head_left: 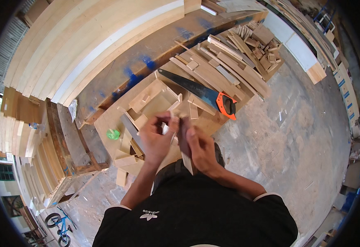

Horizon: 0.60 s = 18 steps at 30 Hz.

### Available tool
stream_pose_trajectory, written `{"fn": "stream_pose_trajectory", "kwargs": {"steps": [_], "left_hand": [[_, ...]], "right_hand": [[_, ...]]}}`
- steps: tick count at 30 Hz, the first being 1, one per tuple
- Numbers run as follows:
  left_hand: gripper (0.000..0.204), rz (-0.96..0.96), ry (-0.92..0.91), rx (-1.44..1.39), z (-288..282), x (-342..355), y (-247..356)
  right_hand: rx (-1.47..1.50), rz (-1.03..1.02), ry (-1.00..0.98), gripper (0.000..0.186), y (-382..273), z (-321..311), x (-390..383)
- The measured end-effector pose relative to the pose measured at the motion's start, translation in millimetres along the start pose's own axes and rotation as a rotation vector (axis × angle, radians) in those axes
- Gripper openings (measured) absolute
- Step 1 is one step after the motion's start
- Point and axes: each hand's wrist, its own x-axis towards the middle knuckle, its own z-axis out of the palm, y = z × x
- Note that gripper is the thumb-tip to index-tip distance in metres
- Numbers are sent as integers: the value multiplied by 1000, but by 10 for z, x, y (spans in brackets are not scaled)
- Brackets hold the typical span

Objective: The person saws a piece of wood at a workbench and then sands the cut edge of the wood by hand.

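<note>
In front of my body, a short wooden strip (184, 146) stands on a slant with its pale pointed end toward me. My right hand (202, 150) is closed round its right side. Close against its far end, my left hand (157, 138) has its fingers pinched together; what they hold is too small and blurred to name. Just beyond both hands lies an open wooden box frame (155, 96) on the worktable (110, 117). A handsaw (196, 91) with an orange and black handle rests past the frame, to the right.
Wooden strips (225, 61) and offcuts (266, 53) are heaped on the table's far right. A crumpled green plastic piece (113, 134) lies at its left edge. Long stacked boards (93, 41) fill the far left. A blue bicycle (62, 226) stands at the lower left.
</note>
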Motion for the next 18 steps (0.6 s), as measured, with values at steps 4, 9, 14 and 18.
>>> {"fn": "stream_pose_trajectory", "kwargs": {"steps": [4,9,14,18], "left_hand": [[20,278,-10,-45,-161,80,-51],[23,122,-159,-227,-122,-51,70],[33,104,-231,-233,-169,-42,33],[31,209,-202,-59,-161,-49,87]], "right_hand": [[44,10,-32,35,141,-105,12],[-134,-288,-7,42,-119,-255,172],[-299,-439,-78,44,-352,-303,146],[-517,-650,-151,43,-332,-328,136]]}}
